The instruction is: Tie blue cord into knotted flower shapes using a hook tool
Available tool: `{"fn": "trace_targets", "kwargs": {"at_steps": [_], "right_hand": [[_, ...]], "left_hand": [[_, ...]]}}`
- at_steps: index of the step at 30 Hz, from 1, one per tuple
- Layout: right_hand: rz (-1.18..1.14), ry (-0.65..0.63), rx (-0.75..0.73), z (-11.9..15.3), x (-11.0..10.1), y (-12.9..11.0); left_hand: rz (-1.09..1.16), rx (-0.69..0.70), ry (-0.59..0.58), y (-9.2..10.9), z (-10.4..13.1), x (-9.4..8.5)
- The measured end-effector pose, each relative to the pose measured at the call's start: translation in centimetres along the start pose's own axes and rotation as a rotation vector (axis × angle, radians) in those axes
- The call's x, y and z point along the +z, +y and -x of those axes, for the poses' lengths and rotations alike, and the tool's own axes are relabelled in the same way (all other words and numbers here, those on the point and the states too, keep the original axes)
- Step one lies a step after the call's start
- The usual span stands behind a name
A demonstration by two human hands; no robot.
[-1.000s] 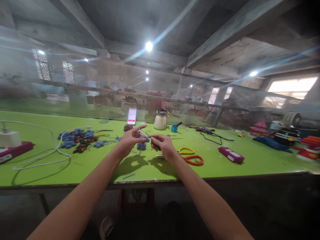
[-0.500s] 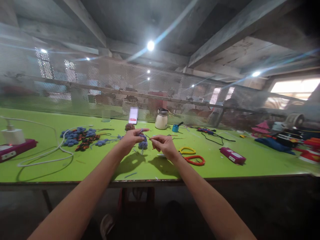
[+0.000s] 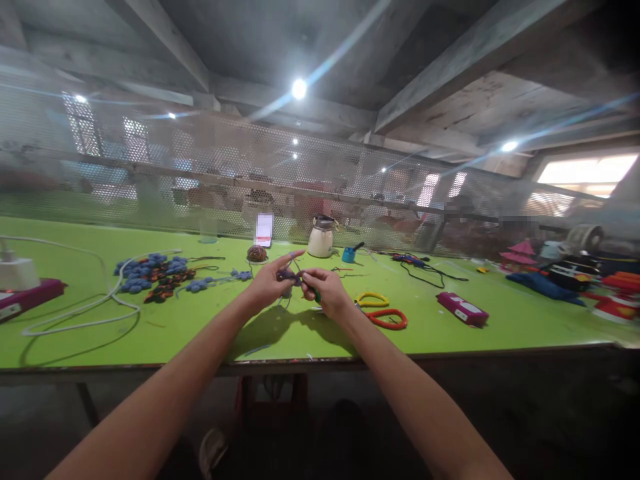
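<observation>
My left hand (image 3: 267,285) pinches a small purple-blue crocheted piece (image 3: 287,275) above the green table (image 3: 200,333), its index finger stretched out to the right. Close beside it, my right hand (image 3: 325,288) is closed around a thin tool with a green handle (image 3: 317,294), whose tip meets the yarn. Scissors with one yellow and one orange-red handle (image 3: 390,319) lie just right of my right hand. A multicoloured yarn ball (image 3: 257,253) sits behind my left hand. Blue and black-orange crocheted flowers (image 3: 150,272) are piled to the left.
A lit phone (image 3: 264,229) stands at the back beside a white jug (image 3: 321,239) and a small blue pot (image 3: 349,254). Magenta power strips (image 3: 463,309) lie right and far left, with a white cable (image 3: 120,293) on the left. Toys and cloth lie far right.
My hands have come closer together around the crocheted piece. My right hand has turned, and the green handle now shows. The view has shifted slightly.
</observation>
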State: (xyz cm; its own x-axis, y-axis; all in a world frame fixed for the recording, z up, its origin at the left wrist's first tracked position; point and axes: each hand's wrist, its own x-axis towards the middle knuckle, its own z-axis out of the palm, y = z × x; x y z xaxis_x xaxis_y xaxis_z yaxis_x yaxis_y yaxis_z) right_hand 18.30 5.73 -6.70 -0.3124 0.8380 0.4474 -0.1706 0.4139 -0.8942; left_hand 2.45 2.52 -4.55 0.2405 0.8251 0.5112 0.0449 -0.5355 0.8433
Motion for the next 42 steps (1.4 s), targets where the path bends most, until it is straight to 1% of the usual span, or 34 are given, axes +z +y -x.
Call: {"fn": "trace_targets", "kwargs": {"at_steps": [3, 6, 9, 12, 14, 16, 19, 22, 25, 28, 30, 32, 34, 36, 39, 42], "right_hand": [[0.003, 0.027, -0.06, 0.1, 0.3, -0.3], [0.064, 0.047, -0.143, 0.4, 0.3, -0.7], [0.149, 0.059, -0.226, 0.7, 0.1, -0.9], [0.203, 0.059, -0.281, 0.9, -0.2, -0.9], [0.217, 0.046, -0.291, 0.9, -0.2, -1.0], [0.202, 0.008, -0.269, 1.0, -0.2, -1.2], [0.129, -0.044, -0.212, 1.0, 0.0, -1.4], [0.078, -0.032, -0.158, 0.9, 0.0, -1.5], [0.073, -0.037, -0.091, 0.7, 0.0, -1.3], [0.06, -0.049, -0.026, 0.4, -0.2, -0.9], [0.029, -0.043, 0.015, 0.3, -0.2, -0.6], [-0.014, -0.028, 0.036, 0.2, 0.0, -0.4], [-0.051, -0.008, 0.027, 0.2, 0.2, -0.4], [-0.064, 0.008, -0.005, 0.3, 0.4, -0.5], [-0.028, 0.022, -0.074, 0.5, 0.6, -0.8], [0.057, 0.025, -0.141, 0.7, 0.4, -1.0]], "left_hand": [[0.259, -0.061, 0.039, 0.5, 0.2, -0.2], [0.502, -0.15, -0.001, 0.8, 0.5, -0.8], [0.643, -0.178, -0.039, 0.7, 0.5, -1.6], [0.733, -0.155, 0.004, 0.6, 0.4, -2.3], [0.73, -0.151, 0.031, 0.6, 0.2, -2.4], [0.646, -0.181, 0.033, 0.5, 0.1, -2.2], [0.514, -0.245, -0.009, 0.4, 0.1, -1.7], [0.476, -0.258, -0.045, 0.4, 0.3, -1.2], [0.394, -0.189, -0.083, 0.4, 0.4, -1.1], [0.208, -0.122, -0.114, 0.4, 0.3, -0.9], [0.062, -0.092, -0.1, 0.3, 0.2, -0.6], [0.001, -0.059, -0.069, 0.1, 0.1, -0.3], [0.083, -0.035, -0.051, 0.0, 0.1, -0.1], [0.25, -0.038, -0.051, 0.1, 0.1, -0.2], [0.488, -0.096, -0.07, 0.4, 0.4, -0.6], [0.643, -0.161, -0.046, 0.8, 0.6, -1.2]]}}
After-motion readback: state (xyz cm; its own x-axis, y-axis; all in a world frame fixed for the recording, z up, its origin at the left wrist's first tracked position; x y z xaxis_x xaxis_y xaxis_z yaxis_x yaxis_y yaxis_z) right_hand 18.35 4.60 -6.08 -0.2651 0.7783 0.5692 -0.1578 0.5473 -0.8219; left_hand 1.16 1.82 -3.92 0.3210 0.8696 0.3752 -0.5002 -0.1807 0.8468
